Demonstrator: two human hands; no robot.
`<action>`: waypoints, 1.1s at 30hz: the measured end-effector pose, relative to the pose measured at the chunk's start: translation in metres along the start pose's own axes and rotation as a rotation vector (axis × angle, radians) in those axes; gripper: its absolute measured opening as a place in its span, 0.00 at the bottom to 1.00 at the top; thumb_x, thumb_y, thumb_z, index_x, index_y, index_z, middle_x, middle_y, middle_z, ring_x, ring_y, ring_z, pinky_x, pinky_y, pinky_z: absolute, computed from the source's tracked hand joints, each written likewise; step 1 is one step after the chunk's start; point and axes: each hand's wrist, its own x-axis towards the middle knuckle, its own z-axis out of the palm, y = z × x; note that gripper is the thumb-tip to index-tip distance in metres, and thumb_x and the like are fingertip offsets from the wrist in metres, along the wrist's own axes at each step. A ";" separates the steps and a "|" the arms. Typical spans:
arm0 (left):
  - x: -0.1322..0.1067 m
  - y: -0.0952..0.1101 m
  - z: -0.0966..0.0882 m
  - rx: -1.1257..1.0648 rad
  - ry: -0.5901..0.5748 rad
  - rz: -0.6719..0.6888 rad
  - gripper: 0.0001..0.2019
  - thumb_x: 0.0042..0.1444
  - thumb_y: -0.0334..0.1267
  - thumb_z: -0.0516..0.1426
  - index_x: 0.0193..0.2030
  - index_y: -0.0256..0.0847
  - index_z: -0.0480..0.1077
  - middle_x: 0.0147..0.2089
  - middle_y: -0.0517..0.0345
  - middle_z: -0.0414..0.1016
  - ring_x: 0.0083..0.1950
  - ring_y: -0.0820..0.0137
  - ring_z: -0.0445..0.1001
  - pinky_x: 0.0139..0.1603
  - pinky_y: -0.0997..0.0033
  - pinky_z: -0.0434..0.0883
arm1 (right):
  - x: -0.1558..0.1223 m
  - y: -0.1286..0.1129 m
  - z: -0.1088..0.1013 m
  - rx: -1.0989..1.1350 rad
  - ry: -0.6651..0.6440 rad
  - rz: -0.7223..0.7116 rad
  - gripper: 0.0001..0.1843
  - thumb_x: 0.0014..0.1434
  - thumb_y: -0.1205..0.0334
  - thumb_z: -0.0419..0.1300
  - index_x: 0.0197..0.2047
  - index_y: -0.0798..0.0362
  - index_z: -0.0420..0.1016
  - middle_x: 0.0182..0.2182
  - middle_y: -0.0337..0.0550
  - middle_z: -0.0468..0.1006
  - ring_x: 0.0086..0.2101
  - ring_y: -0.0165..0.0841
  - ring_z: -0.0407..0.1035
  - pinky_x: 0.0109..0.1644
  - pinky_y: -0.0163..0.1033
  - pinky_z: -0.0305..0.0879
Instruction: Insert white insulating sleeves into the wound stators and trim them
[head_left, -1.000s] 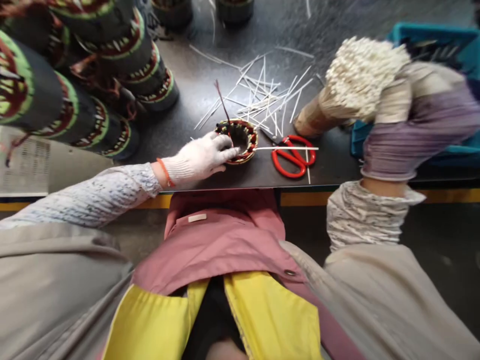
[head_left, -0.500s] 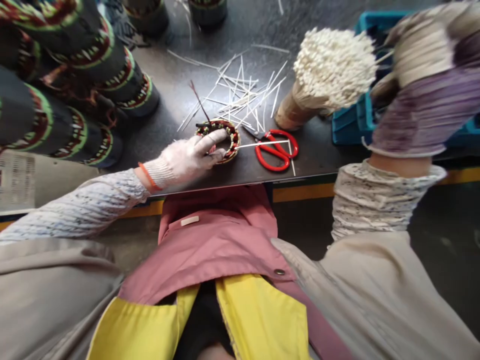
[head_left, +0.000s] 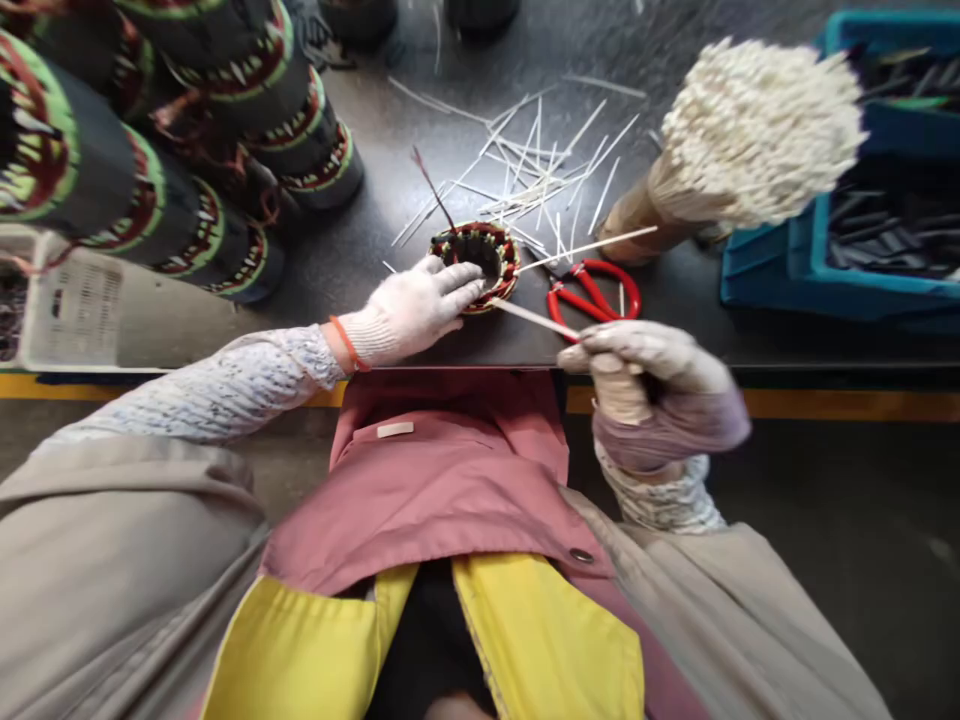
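Observation:
A small ring-shaped motor stator (head_left: 511,262) with red and green windings lies on the dark bench, one thin dark wire bundle sticking up from it. My gloved left hand (head_left: 424,308) holds it at the near left, fingers lying over its rim into the opening. Between the fingertips of my gloved right hand (head_left: 637,365) is a thin white strip (head_left: 536,318), its far end at the stator's near right edge. Another white strip (head_left: 600,247) juts from the stator to the right. Red-handled scissors (head_left: 596,290) lie just right of the stator.
Loose white strips (head_left: 532,170) are scattered behind the stator. A wrapped bundle of white strips (head_left: 761,130) stands at right, beside blue bins (head_left: 772,265) of dark pieces. Stacked dark cylinders (head_left: 195,215) with wound rings fill the left, above a pale crate (head_left: 82,300).
My right hand has come from beside the strip bundle and blue bin down to the bench edge, bringing a white strip to the stator. My left hand stays on the stator; the view has shifted.

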 end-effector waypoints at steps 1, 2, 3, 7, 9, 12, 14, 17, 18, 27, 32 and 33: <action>-0.001 0.000 0.001 -0.005 0.011 -0.002 0.26 0.64 0.38 0.56 0.69 0.44 0.66 0.67 0.49 0.70 0.62 0.51 0.70 0.51 0.53 0.76 | -0.008 0.004 0.011 0.026 0.029 -0.010 0.09 0.63 0.55 0.66 0.36 0.51 0.78 0.36 0.42 0.83 0.31 0.29 0.80 0.35 0.34 0.81; -0.001 -0.001 0.002 -0.012 0.027 -0.009 0.25 0.64 0.38 0.56 0.68 0.45 0.67 0.66 0.49 0.71 0.61 0.51 0.71 0.51 0.52 0.76 | -0.012 0.008 0.022 0.062 0.081 -0.010 0.08 0.64 0.55 0.65 0.37 0.51 0.77 0.35 0.41 0.83 0.29 0.29 0.80 0.33 0.33 0.81; -0.001 -0.001 0.003 -0.018 0.047 -0.013 0.24 0.64 0.38 0.56 0.67 0.44 0.69 0.64 0.48 0.73 0.61 0.51 0.71 0.51 0.52 0.75 | -0.014 0.012 0.031 0.104 0.143 0.008 0.08 0.65 0.55 0.64 0.38 0.51 0.77 0.34 0.39 0.82 0.28 0.29 0.80 0.32 0.33 0.80; 0.001 -0.002 0.006 -0.010 0.093 0.043 0.23 0.65 0.42 0.55 0.65 0.43 0.70 0.63 0.46 0.75 0.60 0.50 0.72 0.50 0.51 0.75 | -0.008 0.018 0.050 0.261 0.233 0.230 0.12 0.59 0.53 0.69 0.37 0.51 0.74 0.29 0.34 0.81 0.24 0.28 0.78 0.28 0.33 0.79; 0.002 -0.002 0.006 -0.003 0.111 0.088 0.22 0.66 0.44 0.55 0.65 0.43 0.70 0.64 0.45 0.74 0.61 0.49 0.72 0.52 0.51 0.74 | -0.005 0.021 0.051 0.338 0.146 0.384 0.15 0.55 0.52 0.72 0.37 0.52 0.74 0.28 0.33 0.80 0.22 0.28 0.76 0.25 0.32 0.77; 0.004 -0.003 0.006 0.011 0.160 0.112 0.20 0.67 0.44 0.53 0.62 0.41 0.72 0.62 0.44 0.76 0.64 0.50 0.71 0.55 0.50 0.73 | -0.005 0.026 0.051 0.426 0.058 0.565 0.18 0.53 0.49 0.73 0.36 0.53 0.76 0.26 0.34 0.80 0.20 0.27 0.74 0.23 0.31 0.75; 0.006 -0.004 0.007 0.019 0.181 0.116 0.19 0.67 0.44 0.53 0.60 0.40 0.74 0.58 0.44 0.79 0.63 0.52 0.73 0.59 0.48 0.71 | -0.006 0.029 0.050 0.425 0.042 0.612 0.18 0.54 0.48 0.72 0.37 0.54 0.78 0.26 0.36 0.81 0.21 0.27 0.75 0.23 0.32 0.75; 0.007 -0.007 0.010 -0.002 0.178 0.126 0.19 0.68 0.47 0.53 0.58 0.42 0.74 0.58 0.48 0.79 0.63 0.57 0.73 0.68 0.48 0.66 | -0.012 0.026 0.040 0.338 0.061 0.501 0.14 0.60 0.50 0.68 0.42 0.52 0.80 0.31 0.38 0.83 0.25 0.29 0.78 0.30 0.35 0.80; 0.008 -0.009 0.012 -0.019 0.174 0.122 0.19 0.68 0.48 0.53 0.59 0.43 0.74 0.60 0.49 0.78 0.65 0.57 0.72 0.69 0.48 0.64 | -0.015 0.023 0.034 0.291 0.058 0.421 0.12 0.62 0.52 0.66 0.43 0.51 0.81 0.33 0.39 0.84 0.28 0.30 0.79 0.33 0.36 0.82; 0.018 -0.014 0.023 -0.137 0.122 0.090 0.21 0.64 0.44 0.56 0.62 0.40 0.72 0.61 0.46 0.77 0.66 0.52 0.70 0.70 0.41 0.62 | -0.064 0.018 0.000 0.075 -0.333 -0.095 0.18 0.65 0.75 0.59 0.53 0.47 0.79 0.55 0.46 0.80 0.55 0.34 0.76 0.58 0.39 0.78; 0.022 -0.006 0.020 -0.112 0.133 0.043 0.23 0.62 0.42 0.57 0.62 0.40 0.71 0.60 0.45 0.76 0.63 0.52 0.71 0.68 0.41 0.63 | -0.074 0.027 0.009 0.077 -0.334 -0.044 0.18 0.66 0.73 0.58 0.55 0.45 0.77 0.55 0.44 0.80 0.56 0.34 0.75 0.61 0.42 0.76; 0.022 -0.005 0.020 -0.108 0.140 0.037 0.23 0.62 0.42 0.56 0.62 0.40 0.71 0.60 0.46 0.76 0.63 0.53 0.71 0.68 0.42 0.62 | -0.074 0.028 0.009 0.073 -0.329 -0.034 0.18 0.66 0.72 0.58 0.55 0.46 0.77 0.55 0.44 0.80 0.55 0.33 0.76 0.61 0.41 0.76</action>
